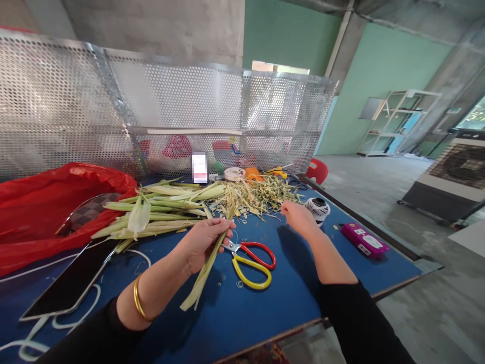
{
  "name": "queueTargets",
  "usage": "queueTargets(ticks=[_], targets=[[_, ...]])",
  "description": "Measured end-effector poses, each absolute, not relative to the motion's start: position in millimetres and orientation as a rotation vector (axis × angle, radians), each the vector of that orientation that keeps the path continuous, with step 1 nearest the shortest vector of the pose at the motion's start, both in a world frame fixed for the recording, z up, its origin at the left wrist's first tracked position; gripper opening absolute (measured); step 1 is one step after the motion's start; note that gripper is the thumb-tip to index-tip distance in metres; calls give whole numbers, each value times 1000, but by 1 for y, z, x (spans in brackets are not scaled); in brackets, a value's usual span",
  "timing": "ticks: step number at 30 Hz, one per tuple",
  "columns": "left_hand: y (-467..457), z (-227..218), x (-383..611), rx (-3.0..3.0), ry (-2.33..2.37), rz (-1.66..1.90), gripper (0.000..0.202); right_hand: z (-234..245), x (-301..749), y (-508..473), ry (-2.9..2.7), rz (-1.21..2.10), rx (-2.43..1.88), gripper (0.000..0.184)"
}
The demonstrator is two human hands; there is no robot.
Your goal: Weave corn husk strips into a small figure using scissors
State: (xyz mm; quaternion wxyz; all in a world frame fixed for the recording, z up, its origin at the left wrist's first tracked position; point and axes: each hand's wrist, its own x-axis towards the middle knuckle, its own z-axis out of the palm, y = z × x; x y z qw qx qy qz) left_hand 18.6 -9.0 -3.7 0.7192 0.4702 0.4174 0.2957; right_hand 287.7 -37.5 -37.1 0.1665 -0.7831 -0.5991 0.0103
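Observation:
My left hand (210, 240) is closed around a bundle of pale green, dried husk-like leaves (202, 284), whose trimmed end points down toward me. Scissors (253, 264) with one red and one yellow handle lie on the table beside that hand, their blades partly hidden behind it. Off to the right, my right hand (297, 217) is raised with its fingers pinched together; anything between them is too small to make out. Just beyond it stands a spool of white thread (318, 210). A heap of shredded leaf scraps (261, 194) spreads behind both hands.
More long husk leaves (162, 212) lie left, beside a red plastic bag (56, 202) and a dark tablet (71, 280) with a white cable. A purple packet (364, 240) sits at right. Tape (235, 174) lies near the perforated metal screen (182, 96) behind the blue table (288, 303).

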Motion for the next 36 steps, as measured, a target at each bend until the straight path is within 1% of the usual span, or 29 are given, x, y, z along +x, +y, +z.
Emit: queueTargets(ticks=[3,7,9,12,19,23,26,29,31,33,34,36], targets=[[-11,-10,21,1058,925,628,11,-38,258,-63,-1768,-76,-2105,18],[-13,-15,25,1116,926,577,13,-55,220,-96,-1832,-217,-2000,15],[-15,-17,26,1165,914,549,15,-64,208,-107,-1872,-465,-1847,19],[-19,-19,28,1212,913,495,17,-72,200,-115,-1879,-596,-1693,20],[-22,-32,32,1090,795,293,15,-75,184,-121,-2140,-612,-1469,21],[-19,-43,33,977,743,198,18,-74,169,-124,-2222,-569,-1349,20],[-18,-45,34,892,749,206,18,-75,162,-128,-2270,-515,-1283,21],[-19,-43,35,874,819,285,17,-75,167,-130,-2298,-369,-1233,20],[-18,-41,35,893,860,333,17,-70,182,-127,-2190,-309,-1299,17],[-16,-38,34,921,887,385,17,-59,208,-116,-1857,-421,-1548,17],[-15,-36,33,938,899,416,16,-52,224,-108,-1621,-545,-1704,24],[-11,-32,31,971,918,477,15,-38,255,-88,-1286,-689,-2045,59]])
